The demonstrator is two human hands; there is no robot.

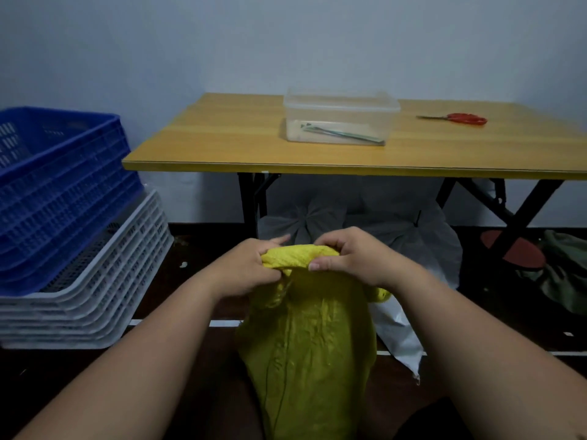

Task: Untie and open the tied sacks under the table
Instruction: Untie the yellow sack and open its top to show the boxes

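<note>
A yellow woven sack (308, 341) stands on the dark floor in front of me, its gathered top bunched at hand height. My left hand (251, 268) grips the left side of the bunched mouth. My right hand (349, 254) pinches the right side of the same bunch, thumb in front. Behind it, under the wooden table (222, 144), stand two grey-white sacks (305, 220) (409, 230) with their tops tied into puckered knots. Whether a tie is still on the yellow sack is hidden by my fingers.
A blue crate (60, 188) sits on stacked white crates (95, 296) at left. On the table are a clear plastic box (340, 119) and red-handled scissors (460, 119). Black table legs (249, 201) flank the sacks. A flat white bag (397, 335) lies right of the yellow sack; green cloth (565, 274) far right.
</note>
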